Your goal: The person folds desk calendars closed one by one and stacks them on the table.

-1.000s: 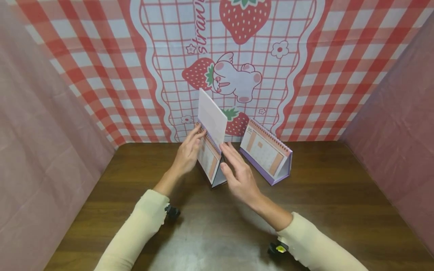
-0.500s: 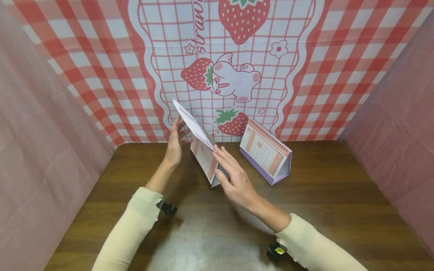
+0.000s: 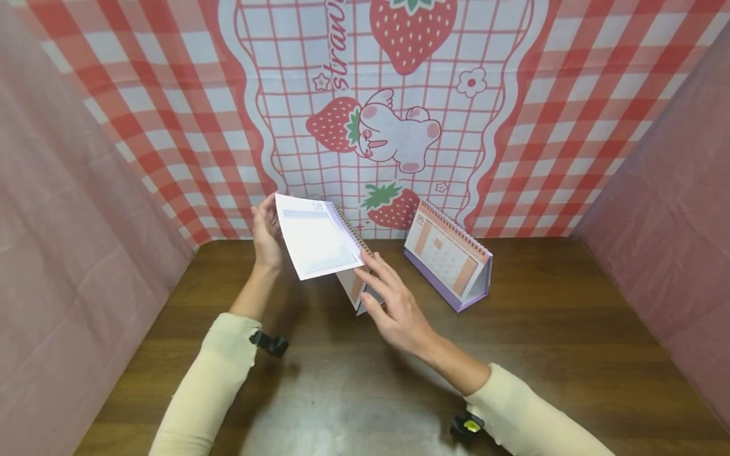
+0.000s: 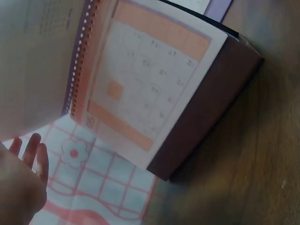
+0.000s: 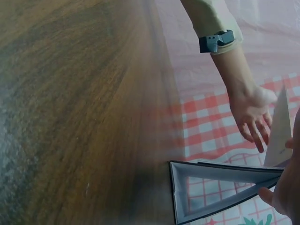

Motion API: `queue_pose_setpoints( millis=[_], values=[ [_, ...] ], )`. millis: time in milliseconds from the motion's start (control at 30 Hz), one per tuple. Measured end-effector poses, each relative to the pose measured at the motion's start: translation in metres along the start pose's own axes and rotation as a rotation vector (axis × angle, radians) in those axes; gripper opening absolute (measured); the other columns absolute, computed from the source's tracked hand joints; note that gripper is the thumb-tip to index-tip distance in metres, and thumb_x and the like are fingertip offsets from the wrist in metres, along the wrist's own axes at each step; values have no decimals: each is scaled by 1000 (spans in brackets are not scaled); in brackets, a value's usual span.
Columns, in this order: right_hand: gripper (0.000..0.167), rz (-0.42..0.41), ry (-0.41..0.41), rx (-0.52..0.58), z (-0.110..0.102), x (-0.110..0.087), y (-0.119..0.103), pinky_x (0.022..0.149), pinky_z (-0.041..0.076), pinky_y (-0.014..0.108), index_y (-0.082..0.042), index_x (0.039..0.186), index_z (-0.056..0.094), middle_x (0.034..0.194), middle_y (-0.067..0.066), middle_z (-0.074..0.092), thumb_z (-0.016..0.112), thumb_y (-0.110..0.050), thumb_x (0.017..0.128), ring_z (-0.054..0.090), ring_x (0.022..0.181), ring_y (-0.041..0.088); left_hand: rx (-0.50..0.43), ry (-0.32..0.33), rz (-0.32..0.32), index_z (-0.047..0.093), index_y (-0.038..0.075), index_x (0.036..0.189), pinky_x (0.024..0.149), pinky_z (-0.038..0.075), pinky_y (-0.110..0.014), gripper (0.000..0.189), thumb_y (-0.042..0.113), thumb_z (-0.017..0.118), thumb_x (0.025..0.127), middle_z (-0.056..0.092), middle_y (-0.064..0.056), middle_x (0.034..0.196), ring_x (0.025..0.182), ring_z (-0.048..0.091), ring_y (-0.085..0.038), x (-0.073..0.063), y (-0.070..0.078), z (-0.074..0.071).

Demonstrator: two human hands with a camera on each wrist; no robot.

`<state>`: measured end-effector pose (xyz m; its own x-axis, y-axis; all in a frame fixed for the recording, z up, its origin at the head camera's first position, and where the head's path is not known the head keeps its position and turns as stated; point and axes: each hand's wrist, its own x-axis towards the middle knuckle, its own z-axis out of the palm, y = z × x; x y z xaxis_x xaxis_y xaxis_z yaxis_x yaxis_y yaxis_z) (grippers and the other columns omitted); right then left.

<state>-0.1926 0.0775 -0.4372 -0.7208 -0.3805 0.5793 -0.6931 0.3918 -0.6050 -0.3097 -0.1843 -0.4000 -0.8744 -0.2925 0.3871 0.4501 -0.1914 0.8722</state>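
In the head view a spiral-bound desk calendar stands on the table, its turned stack of pages held out to the left of the rings. My left hand is at the pages' outer edge, fingers extended and partly hidden behind them. The left wrist view shows its fingers just below the lifted pages. At the near end of the rings, my right hand touches the calendar with nearly straight fingers. The right wrist view shows the stand's hollow triangular end beside this hand.
A second desk calendar with a purple base stands to the right. The brown wooden table runs up to a red-and-white strawberry cloth at the back. Pink cloth hangs on both sides.
The lifted pages have swung from upright over to the left and now face up. My left hand has moved left and down with them. My right hand stays by the rings.
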Motion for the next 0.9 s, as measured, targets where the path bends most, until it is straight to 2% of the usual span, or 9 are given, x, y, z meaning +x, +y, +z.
queue_pose_setpoints(
  millis=[100, 200, 267, 433, 600, 633, 733, 800, 900],
  values=[
    [45, 5, -13, -2, -1, -1, 1, 137, 32, 72, -1, 155, 65, 182, 16, 44, 62, -11, 111, 33, 172, 47, -12, 62, -31, 64, 0, 140, 86, 52, -18, 73, 43, 8, 121, 80, -9, 128, 102, 69, -2, 3, -5, -5],
    [43, 5, -23, 0, 0, -2, 2, 136, 33, 74, -1, 152, 68, 182, 16, 43, 63, -10, 111, 32, 172, 49, -15, 132, -72, 73, 14, 112, 73, 51, -18, 69, 40, 10, 123, 79, 16, 95, 84, 69, -1, 6, -11, -11],
    [41, 5, -29, 3, 0, -2, 2, 135, 33, 76, -1, 151, 69, 182, 17, 43, 63, -10, 111, 32, 172, 50, -2, 185, -89, 74, 19, 99, 66, 49, -17, 67, 37, 15, 124, 76, 19, 82, 73, 66, 0, 7, -16, -16],
    [35, -10, -25, 6, 1, -3, 4, 134, 34, 77, -3, 142, 75, 181, 18, 43, 64, -9, 110, 33, 171, 52, 62, 287, -138, 78, 8, 87, 59, 52, -15, 65, 29, 29, 124, 73, 17, 66, 59, 64, 2, 7, -26, -24],
    [28, -36, -9, 1, 1, -4, 6, 134, 35, 75, -5, 133, 80, 179, 19, 46, 66, -8, 108, 36, 169, 52, 299, 276, -207, 81, 2, 89, 63, 60, -19, 60, 27, 37, 122, 72, 16, 66, 61, 68, -3, 7, -35, -30],
    [27, -35, -6, 0, 0, -5, 6, 135, 35, 74, -6, 132, 81, 179, 18, 47, 67, -8, 108, 36, 170, 51, 343, 257, -212, 83, 4, 88, 63, 60, -20, 58, 29, 41, 120, 73, 15, 67, 62, 68, -4, 11, -45, -35],
    [26, -38, 6, 0, -1, -5, 6, 136, 34, 72, -7, 129, 81, 178, 18, 48, 67, -8, 107, 37, 170, 50, 493, 185, -271, 87, 8, 96, 82, 66, -32, 54, 33, 45, 119, 85, 1, 84, 78, 80, -16, 13, -57, -41],
    [25, -42, 15, -2, -2, -5, 6, 136, 35, 72, -8, 128, 82, 178, 17, 50, 68, -8, 107, 38, 170, 49, 540, 117, -293, 89, 13, 98, 86, 66, -35, 53, 38, 47, 119, 89, -3, 96, 88, 85, -18, 15, -66, -46],
    [26, -55, 26, -4, -2, -5, 6, 135, 36, 71, -9, 128, 81, 176, 18, 51, 68, -7, 106, 40, 169, 49, 597, 45, -304, 87, 9, 110, 94, 67, -41, 56, 38, 40, 122, 89, -9, 113, 106, 87, -26, 6, -57, -37]
  ],
)
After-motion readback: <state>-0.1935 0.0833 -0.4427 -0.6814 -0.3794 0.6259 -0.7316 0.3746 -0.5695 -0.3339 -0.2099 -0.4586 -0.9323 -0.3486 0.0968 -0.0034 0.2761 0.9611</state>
